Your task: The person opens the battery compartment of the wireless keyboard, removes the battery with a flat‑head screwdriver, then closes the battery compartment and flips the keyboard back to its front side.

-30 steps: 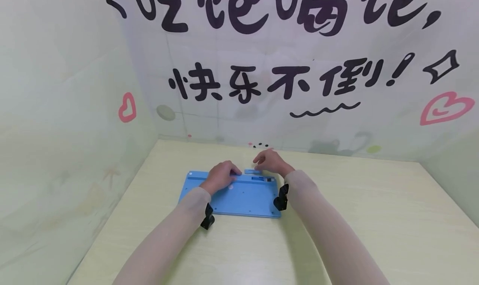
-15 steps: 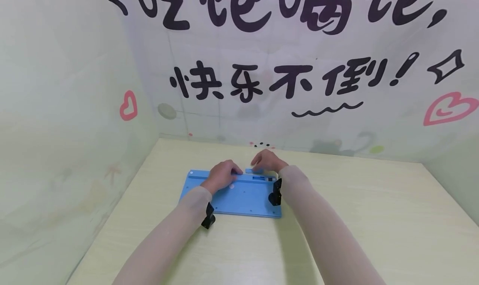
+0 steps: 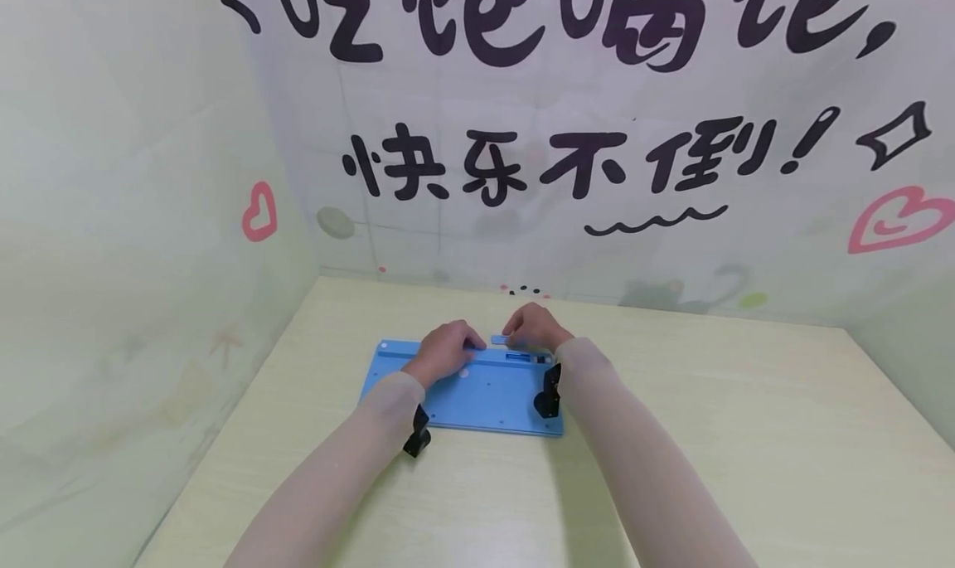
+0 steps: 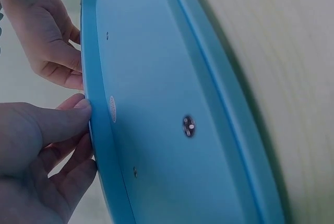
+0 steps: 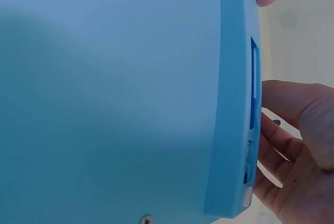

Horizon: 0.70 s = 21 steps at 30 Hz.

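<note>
Two pale sleeves [image 3: 328, 477] lie nearest us, each with a small black camera [image 3: 418, 442] at the wrist. On the near side of our left hand [image 3: 445, 350] and right hand [image 3: 535, 327] we see a flat blue panel [image 3: 477, 398], dotted with small screws [image 4: 188, 126], on the pale tabletop [image 3: 746, 435]; a narrow slot [image 5: 254, 83] shows in its far band, just on the near side of the right hand. At the panel's far edge the left hand is nearly closed, thumb on the rim and fingers bent behind it, pinching that edge. To its right, our right hand is just beyond the panel, fingers bent and drawn together on a small blue strip [image 3: 497, 339], whose left end sticks out toward the left hand; whether the strip touches the tabletop we cannot tell. Past both hands stands a pale wall [image 3: 485, 249] with black lettering [image 3: 584, 142].
</note>
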Each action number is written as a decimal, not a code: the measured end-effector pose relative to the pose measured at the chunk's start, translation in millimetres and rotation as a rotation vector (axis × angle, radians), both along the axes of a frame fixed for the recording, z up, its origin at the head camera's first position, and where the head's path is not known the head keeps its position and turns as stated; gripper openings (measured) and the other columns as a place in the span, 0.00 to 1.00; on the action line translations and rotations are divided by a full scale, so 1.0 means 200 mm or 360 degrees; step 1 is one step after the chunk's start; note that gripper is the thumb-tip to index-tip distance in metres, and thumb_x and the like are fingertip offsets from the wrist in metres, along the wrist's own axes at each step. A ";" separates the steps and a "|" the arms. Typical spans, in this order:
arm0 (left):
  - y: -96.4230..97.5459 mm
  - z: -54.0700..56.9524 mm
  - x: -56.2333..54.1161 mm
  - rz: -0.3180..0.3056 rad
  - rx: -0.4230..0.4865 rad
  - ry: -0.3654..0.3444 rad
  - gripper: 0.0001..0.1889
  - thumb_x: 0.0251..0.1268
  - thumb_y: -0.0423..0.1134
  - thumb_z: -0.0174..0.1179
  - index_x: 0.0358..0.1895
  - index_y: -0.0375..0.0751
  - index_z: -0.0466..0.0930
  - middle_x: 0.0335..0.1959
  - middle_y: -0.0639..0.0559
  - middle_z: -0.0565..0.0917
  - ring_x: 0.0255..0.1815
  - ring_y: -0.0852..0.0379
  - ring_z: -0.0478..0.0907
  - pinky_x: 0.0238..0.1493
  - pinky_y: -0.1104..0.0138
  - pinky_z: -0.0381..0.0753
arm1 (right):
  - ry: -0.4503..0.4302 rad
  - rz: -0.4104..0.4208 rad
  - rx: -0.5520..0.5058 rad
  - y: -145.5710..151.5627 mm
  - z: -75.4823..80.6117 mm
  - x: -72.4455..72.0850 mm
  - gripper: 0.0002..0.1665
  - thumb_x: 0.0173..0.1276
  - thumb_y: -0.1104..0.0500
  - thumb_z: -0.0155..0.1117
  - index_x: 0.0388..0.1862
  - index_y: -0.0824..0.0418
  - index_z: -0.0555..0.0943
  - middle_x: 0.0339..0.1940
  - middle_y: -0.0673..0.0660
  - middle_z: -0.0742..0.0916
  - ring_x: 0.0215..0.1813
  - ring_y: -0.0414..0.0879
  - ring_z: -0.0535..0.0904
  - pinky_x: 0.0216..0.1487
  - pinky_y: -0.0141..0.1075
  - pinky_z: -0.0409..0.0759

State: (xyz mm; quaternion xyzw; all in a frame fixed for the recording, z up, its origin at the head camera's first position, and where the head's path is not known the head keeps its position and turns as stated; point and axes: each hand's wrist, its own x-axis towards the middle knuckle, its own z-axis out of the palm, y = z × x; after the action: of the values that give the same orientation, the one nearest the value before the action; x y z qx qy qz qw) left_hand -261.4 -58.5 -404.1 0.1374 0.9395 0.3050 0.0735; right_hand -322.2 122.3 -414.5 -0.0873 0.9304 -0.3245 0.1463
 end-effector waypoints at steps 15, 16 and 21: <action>0.01 0.00 -0.01 0.0005 -0.0012 -0.0014 0.11 0.60 0.31 0.59 0.45 0.42 0.82 0.43 0.52 0.80 0.49 0.54 0.75 0.54 0.61 0.71 | 0.0007 0.0034 -0.0015 -0.01 0.02 0.02 0.03 0.58 0.65 0.66 0.33 0.62 0.83 0.32 0.54 0.83 0.38 0.48 0.76 0.49 0.41 0.75; 0.01 0.00 -0.01 0.0003 -0.0016 -0.0011 0.11 0.60 0.31 0.59 0.45 0.42 0.82 0.43 0.52 0.80 0.49 0.54 0.75 0.54 0.61 0.71 | 0.0006 0.0045 -0.0026 -0.01 0.02 0.02 0.04 0.59 0.65 0.65 0.33 0.62 0.83 0.32 0.54 0.83 0.37 0.48 0.76 0.49 0.41 0.75; 0.01 0.00 -0.02 -0.0001 -0.0025 0.0000 0.11 0.60 0.31 0.59 0.45 0.42 0.82 0.43 0.52 0.80 0.49 0.54 0.75 0.54 0.61 0.71 | 0.0033 0.0085 -0.0045 0.00 0.02 0.03 0.04 0.60 0.64 0.64 0.35 0.61 0.83 0.33 0.53 0.83 0.36 0.48 0.76 0.47 0.38 0.76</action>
State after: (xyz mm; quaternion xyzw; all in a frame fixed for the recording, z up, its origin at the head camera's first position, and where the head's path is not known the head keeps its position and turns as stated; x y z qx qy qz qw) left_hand -264.6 -57.4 -404.4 0.1369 0.9419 0.2974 0.0746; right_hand -316.5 122.6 -409.5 -0.1176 0.9245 -0.3327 0.1439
